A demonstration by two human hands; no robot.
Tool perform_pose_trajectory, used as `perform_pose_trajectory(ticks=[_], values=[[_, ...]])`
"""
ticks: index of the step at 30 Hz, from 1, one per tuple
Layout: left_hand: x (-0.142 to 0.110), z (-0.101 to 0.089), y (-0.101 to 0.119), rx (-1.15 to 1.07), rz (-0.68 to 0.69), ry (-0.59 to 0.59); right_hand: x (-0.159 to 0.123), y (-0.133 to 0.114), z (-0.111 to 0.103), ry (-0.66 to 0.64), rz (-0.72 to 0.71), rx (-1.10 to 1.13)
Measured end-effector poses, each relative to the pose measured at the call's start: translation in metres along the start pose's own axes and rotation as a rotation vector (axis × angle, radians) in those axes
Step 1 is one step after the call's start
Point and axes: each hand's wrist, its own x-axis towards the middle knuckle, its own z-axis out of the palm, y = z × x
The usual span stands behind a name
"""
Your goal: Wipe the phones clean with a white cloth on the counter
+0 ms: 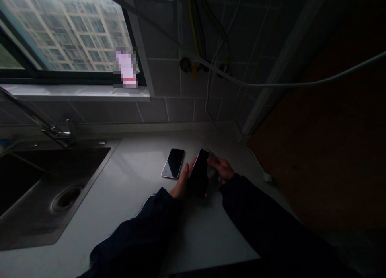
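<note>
Pretty dim kitchen-type corner here. Up top there's a window [60, 32] looking out at an apartment block, and next to it a tiled wall [169, 77] with a white cable [271, 85] strung across it. Below that is a pale desk [141, 177] with a stainless steel sink [51, 193] set into its left side, a metal faucet [57, 129] behind the sink and a round drain [66, 198] in the basin. Something on the window sill [126, 66] is pixelated out, so no idea what it is.

The person's arms come in from the bottom in dark sleeves [135, 237]. Their left hand [182, 181] and right hand [221, 167] are holding a dark phone [199, 172] up off the desk, tilted. The left fingers [192, 165] press against its left edge. The right fingers [215, 161] curl by its top corner, but it's too dark to tell if they're clamped on. A second phone [173, 163] lies flat on the desk, just left of the left hand, screen up.
</note>
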Motion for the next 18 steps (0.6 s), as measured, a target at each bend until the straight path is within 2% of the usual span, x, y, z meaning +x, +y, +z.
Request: perform_pose_trajectory(ticks=[6, 13, 18], values=[[-0.0030, 0.0060, 0.0005, 0.035, 0.004, -0.032, 0.0036, 0.0027, -0.0040, 0.076, -0.038, 0.015], [-0.0028, 0.0045, 0.0035, 0.030, 0.029, 0.008, 0.0017, 0.0016, -0.0015, -0.036, 0.016, 0.035], [-0.0025, 0.0022, 0.0011, 0.017, 0.003, -0.030, 0.0000, 0.0017, 0.0003, -0.014, 0.006, 0.036]])
